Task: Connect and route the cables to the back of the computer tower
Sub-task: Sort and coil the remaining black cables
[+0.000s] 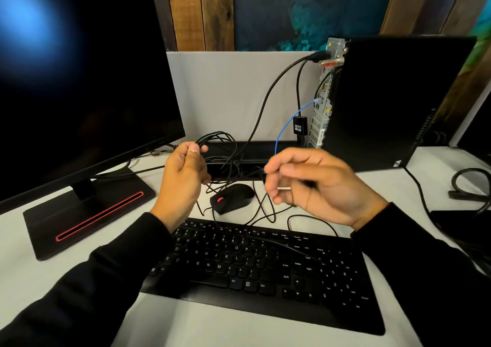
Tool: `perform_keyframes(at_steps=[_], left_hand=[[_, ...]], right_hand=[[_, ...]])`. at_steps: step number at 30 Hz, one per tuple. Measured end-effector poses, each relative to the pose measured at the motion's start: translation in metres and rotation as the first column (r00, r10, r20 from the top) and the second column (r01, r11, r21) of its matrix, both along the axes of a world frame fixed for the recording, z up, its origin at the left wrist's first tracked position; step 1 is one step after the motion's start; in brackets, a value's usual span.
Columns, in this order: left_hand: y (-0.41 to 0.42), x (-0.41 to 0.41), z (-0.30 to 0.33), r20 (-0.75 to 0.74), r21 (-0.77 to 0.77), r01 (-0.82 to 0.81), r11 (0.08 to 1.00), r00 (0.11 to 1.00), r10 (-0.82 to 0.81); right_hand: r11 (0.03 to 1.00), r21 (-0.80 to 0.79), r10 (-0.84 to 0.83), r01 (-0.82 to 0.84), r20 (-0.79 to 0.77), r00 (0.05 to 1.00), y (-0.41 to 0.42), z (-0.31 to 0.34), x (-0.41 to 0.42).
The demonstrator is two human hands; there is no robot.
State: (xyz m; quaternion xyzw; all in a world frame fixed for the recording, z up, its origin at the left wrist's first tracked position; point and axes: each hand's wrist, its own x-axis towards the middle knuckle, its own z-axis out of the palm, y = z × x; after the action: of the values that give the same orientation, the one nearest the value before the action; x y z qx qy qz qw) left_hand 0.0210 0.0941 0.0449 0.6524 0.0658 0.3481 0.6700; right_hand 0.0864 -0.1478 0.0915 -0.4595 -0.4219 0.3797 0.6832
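The black computer tower stands at the right back of the desk, its metal rear panel facing left. Two black cables and a blue cable are plugged into that panel. My left hand grips a bundle of thin black cable loops above the desk. My right hand, blurred, pinches a thin black cable strand near the mouse. The black mouse with a red wheel lies between my hands, loose cable tangled around it.
A black monitor on a red-trimmed base fills the left. A black keyboard lies in front, with a thin cable across it. A grey partition runs behind. Thick coiled cables lie at the far right.
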Motion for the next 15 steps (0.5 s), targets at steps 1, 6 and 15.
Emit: perform_keyframes(at_steps=[1,6,15], left_hand=[[-0.003,0.001,0.0,-0.001,-0.049,0.031,0.998,1.0,-0.031],[-0.004,0.003,0.008,0.04,-0.556,0.15,0.818,0.987,-0.153],[0.032,-0.002,-0.001,-0.175,-0.636,-0.088,0.766,0.984,-0.033]], right_hand=[[0.995,0.062,0.084,-0.078,-0.093,0.992,-0.002,0.001,0.003],[0.9,0.365,0.327,-0.239,-0.203,0.923,-0.015,0.008,0.017],[0.532,0.108,-0.709,0.84,-0.486,0.511,-0.025,0.006,0.064]])
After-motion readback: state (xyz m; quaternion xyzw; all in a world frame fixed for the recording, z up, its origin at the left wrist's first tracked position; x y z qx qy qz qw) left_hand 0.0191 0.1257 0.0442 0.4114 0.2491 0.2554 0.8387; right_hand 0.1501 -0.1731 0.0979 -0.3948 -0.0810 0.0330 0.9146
